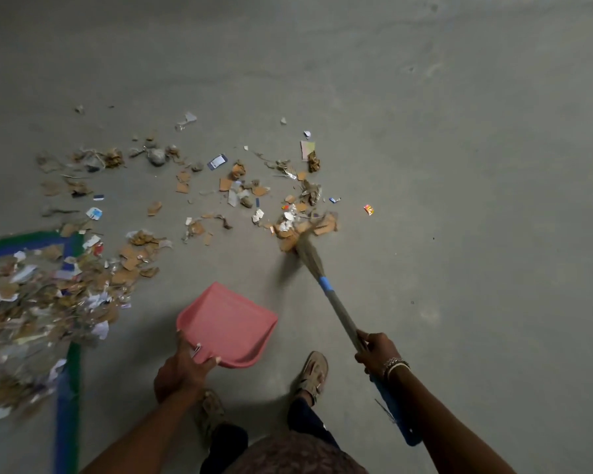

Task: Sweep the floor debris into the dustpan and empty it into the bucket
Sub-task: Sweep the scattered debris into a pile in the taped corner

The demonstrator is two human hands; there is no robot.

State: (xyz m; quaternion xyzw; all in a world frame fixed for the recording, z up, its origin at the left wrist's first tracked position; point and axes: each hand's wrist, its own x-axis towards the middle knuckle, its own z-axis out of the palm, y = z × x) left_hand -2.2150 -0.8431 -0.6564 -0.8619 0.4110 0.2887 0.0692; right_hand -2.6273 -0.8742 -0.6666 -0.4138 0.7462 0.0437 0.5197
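My left hand point(180, 369) grips the near edge of a pink dustpan point(226, 323), held above the grey floor at lower centre. My right hand point(377, 352) grips the shaft of a grass broom point(336, 307) with a blue band and a blue end. The broom's blurred tip lies in scraps of cardboard and paper point(302, 227) at centre. More scattered debris point(172, 186) spreads leftward across the floor. A dense pile of paper and cardboard debris point(42, 302) lies at the left edge. No bucket is in view.
Green and blue tape lines point(67, 405) mark a corner on the floor at left, partly under the pile. My two sandalled feet point(314, 372) stand below the dustpan. A small red and yellow wrapper point(368, 209) lies apart to the right. Bare concrete stretches beyond and rightward.
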